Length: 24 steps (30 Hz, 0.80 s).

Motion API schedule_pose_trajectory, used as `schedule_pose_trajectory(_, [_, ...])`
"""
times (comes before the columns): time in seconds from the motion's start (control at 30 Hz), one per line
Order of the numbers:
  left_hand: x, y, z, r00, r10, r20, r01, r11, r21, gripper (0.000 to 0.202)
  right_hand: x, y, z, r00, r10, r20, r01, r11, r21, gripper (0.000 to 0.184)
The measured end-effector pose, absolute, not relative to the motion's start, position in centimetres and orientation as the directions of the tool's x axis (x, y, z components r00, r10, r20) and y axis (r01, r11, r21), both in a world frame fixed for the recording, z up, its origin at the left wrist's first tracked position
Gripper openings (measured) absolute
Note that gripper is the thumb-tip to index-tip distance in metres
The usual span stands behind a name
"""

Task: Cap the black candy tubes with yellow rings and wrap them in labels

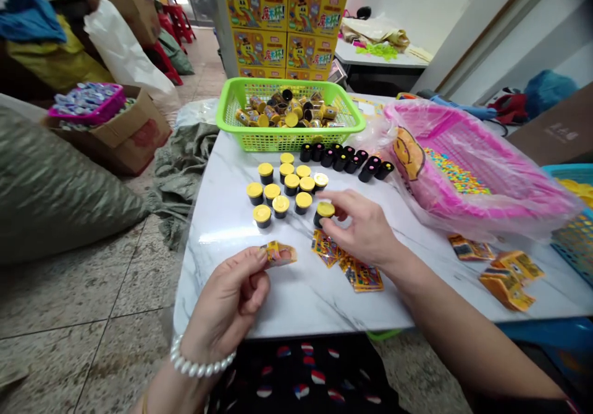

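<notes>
My left hand (238, 293) pinches a yellow printed plastic sleeve (280, 253) between thumb and fingers, above the table's front. The sleeve looks partly opened out. Thumb and fingers of my right hand (359, 225) are around a small black cup with a yellow lid (325, 211), which stands upright. Several similar lidded cups (291, 183) are grouped to its left and behind it. Below my right hand lies a loose pile of flat printed sleeves (364, 275), partly covered by the hand.
Behind the cups stands a green basket (290, 137) of wrapped cups. Black cups without lids (349, 160) hold small coloured pieces. On the right sit a plastic-lined pink basket (500, 201) with coloured beads and more sleeves (509, 281). Printed boxes (310, 18) are stacked behind.
</notes>
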State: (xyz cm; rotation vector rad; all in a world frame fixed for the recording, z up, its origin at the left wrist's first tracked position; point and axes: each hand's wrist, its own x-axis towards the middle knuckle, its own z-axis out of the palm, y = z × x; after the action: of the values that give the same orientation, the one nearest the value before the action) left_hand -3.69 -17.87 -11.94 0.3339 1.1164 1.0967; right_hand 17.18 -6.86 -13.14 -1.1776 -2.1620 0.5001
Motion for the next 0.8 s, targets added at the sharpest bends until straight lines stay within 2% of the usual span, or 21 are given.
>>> schedule_pose_trajectory(0.07, [-3.6,-17.4,-12.1,0.005,0.851,-0.525,-0.566,0.435,0.7,0.024,17.4,-6.8,-13.1,-0.436,0.84,0.322,0.61,0.539,-0.581,0.032])
schedule_pose_trajectory(0.13, [-3.5,-17.0,-12.2,-0.018,0.858,-0.513,-0.583,0.408,0.702,0.023,17.6,-6.8,-12.7,-0.388,0.88,0.272,0.515,0.452,-0.728,0.026])
schedule_pose_trajectory(0.23, [-3.1,-16.6,-12.4,-0.025,0.846,-0.532,-0.576,0.422,0.7,0.025,18.0,-7.3,-11.8,-0.427,0.893,0.142,0.133,0.217,-0.967,0.026])
schedule_pose_trajectory(0.3, [-2.9,-16.4,-12.5,0.003,0.839,-0.544,-0.579,0.445,0.683,0.027,18.1,-8.0,-11.3,-0.538,0.838,0.087,-0.077,0.054,-0.996,0.03])
schedule_pose_trajectory(0.33, [-2.7,-16.2,-12.5,0.024,0.838,-0.545,-0.585,0.454,0.672,0.027,18.0,-8.3,-11.2,-0.578,0.813,0.066,-0.125,-0.008,-0.992,0.031])
schedule_pose_trajectory(0.53, [-1.8,-15.6,-12.2,0.104,0.84,-0.532,-0.604,0.479,0.637,0.025,17.3,-9.2,-11.1,-0.629,0.772,-0.094,-0.114,-0.211,-0.971,0.03])
schedule_pose_trajectory(0.67, [-1.7,-15.4,-12.3,0.093,0.836,-0.541,-0.625,0.472,0.622,0.026,17.2,-9.2,-10.9,-0.565,0.809,-0.163,-0.061,-0.237,-0.97,0.027])
schedule_pose_trajectory(0.8, [-1.7,-15.4,-12.6,0.091,0.845,-0.528,-0.623,0.462,0.632,0.026,17.2,-9.4,-10.7,-0.565,0.808,-0.168,-0.027,-0.222,-0.975,0.025])
